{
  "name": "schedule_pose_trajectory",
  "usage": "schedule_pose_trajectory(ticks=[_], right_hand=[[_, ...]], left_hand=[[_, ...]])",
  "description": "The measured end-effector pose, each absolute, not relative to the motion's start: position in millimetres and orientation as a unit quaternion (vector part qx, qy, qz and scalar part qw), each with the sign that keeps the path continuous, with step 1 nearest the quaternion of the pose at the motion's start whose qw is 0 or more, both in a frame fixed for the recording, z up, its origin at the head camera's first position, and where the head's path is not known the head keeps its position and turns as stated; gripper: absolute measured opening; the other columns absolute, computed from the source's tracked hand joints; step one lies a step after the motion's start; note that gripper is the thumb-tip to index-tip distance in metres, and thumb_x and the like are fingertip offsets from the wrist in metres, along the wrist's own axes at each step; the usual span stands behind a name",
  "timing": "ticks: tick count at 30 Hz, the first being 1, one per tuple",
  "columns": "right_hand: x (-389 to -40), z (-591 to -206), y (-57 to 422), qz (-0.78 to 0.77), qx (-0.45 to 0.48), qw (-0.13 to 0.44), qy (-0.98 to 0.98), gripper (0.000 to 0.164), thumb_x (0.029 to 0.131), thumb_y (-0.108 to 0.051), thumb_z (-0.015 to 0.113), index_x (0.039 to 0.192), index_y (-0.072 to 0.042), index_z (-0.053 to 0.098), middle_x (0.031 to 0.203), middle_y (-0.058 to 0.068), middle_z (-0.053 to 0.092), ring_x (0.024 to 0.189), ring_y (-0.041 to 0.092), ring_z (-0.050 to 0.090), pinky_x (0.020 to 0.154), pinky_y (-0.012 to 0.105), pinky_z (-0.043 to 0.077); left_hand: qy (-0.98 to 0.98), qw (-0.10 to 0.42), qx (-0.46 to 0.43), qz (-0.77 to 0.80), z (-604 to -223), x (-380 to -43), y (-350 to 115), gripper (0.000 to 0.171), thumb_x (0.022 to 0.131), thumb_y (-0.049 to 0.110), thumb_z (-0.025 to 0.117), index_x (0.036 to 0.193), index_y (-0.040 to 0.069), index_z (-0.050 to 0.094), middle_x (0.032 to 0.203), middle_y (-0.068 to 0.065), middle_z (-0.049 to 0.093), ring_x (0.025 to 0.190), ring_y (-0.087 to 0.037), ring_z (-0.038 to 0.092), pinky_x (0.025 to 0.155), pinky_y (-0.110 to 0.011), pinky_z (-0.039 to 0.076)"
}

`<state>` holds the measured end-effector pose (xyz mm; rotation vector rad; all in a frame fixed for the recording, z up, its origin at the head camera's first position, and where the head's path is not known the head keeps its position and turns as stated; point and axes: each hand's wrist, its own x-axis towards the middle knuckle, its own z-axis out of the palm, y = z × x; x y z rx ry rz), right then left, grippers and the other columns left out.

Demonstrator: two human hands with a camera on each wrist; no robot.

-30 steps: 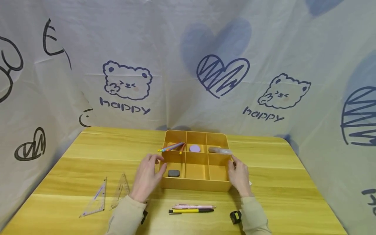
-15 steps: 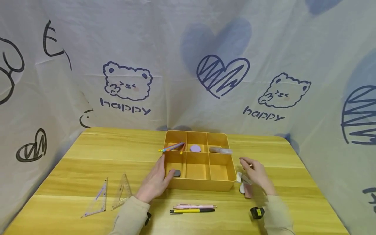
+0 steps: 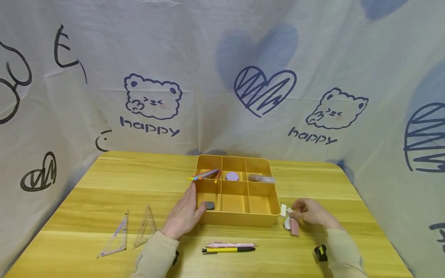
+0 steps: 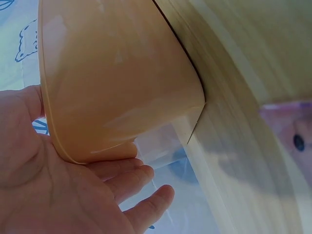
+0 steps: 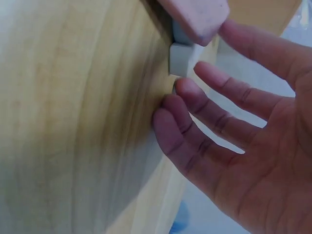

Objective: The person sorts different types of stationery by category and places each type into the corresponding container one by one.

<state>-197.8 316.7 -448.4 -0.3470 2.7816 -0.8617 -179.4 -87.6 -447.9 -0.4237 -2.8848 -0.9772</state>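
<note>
Right hand (image 3: 312, 212) now away from the orange box (image 3: 240, 219), at the pink block (image 3: 294, 228).

We see a yellow box (image 3: 240, 219) sitting flat, with 6 parts inside: 3 at the back and 3 in front. The left hand (image 3: 184, 214) holds its front left corner, thumb over the rim. In the front left part we find a dark gray block (image 3: 210, 205), partly hidden by that thumb. Just outside the box's right side, the right hand (image 3: 309, 211) is near 4 small things. We see a long pink block (image 3: 294, 227) with rounded corners, a flat white block (image 3: 283, 210) close to the box, a tiny pale block (image 3: 289, 210) near the fingers, and a white roundish thing (image 3: 286, 223) beside the pink one.
</note>
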Motion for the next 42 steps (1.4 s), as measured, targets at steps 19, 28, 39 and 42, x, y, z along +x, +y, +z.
schedule_pose_trajectory(ticks=[19, 28, 39, 42], right_hand=[[-208, -447, 299, -0.23, -0.044, 0.132, 0.963, 0.018, 0.085, -0.02, 0.069, 0.077, -0.008, 0.059, 0.06, 0.0, 0.052, 0.052, 0.011, 0.044, 0.048, 0.025, 0.037], [-208, -446, 300, -0.211, -0.047, 0.128, 0.968, 0.018, 0.091, -0.018, 0.062, 0.081, -0.003, 0.061, 0.064, 0.003, 0.055, 0.057, 0.015, 0.05, 0.051, 0.03, 0.043], [-203, -451, 307, -0.253, -0.047, 0.111, 0.96, 0.02, 0.097, -0.013, 0.053, 0.091, 0.004, 0.061, 0.071, 0.006, 0.056, 0.06, 0.016, 0.05, 0.054, 0.033, 0.046], [-200, -452, 307, -0.27, -0.032, 0.103, 0.957, 0.021, 0.099, -0.013, 0.05, 0.093, 0.005, 0.06, 0.074, 0.007, 0.056, 0.062, 0.017, 0.052, 0.056, 0.035, 0.047]], left_hand=[[-0.934, 0.027, -0.14, -0.329, -447, -180, -88, 0.076, 0.1, 0.032, 0.045, 0.148, -0.014, 0.008, 0.152, -0.032, 0.018, 0.137, -0.04, 0.023, 0.111, -0.052, 0.028], [-0.931, 0.025, -0.142, -0.335, -448, -181, -89, 0.077, 0.1, 0.031, 0.045, 0.148, -0.014, 0.006, 0.152, -0.032, 0.017, 0.137, -0.039, 0.023, 0.112, -0.051, 0.027], [-0.931, 0.018, -0.142, -0.336, -449, -182, -89, 0.076, 0.1, 0.031, 0.045, 0.148, -0.013, 0.005, 0.153, -0.031, 0.015, 0.138, -0.038, 0.022, 0.112, -0.051, 0.026], [-0.931, 0.014, -0.139, -0.337, -449, -181, -89, 0.077, 0.1, 0.031, 0.044, 0.148, -0.013, 0.005, 0.153, -0.03, 0.014, 0.138, -0.037, 0.022, 0.112, -0.051, 0.027]])
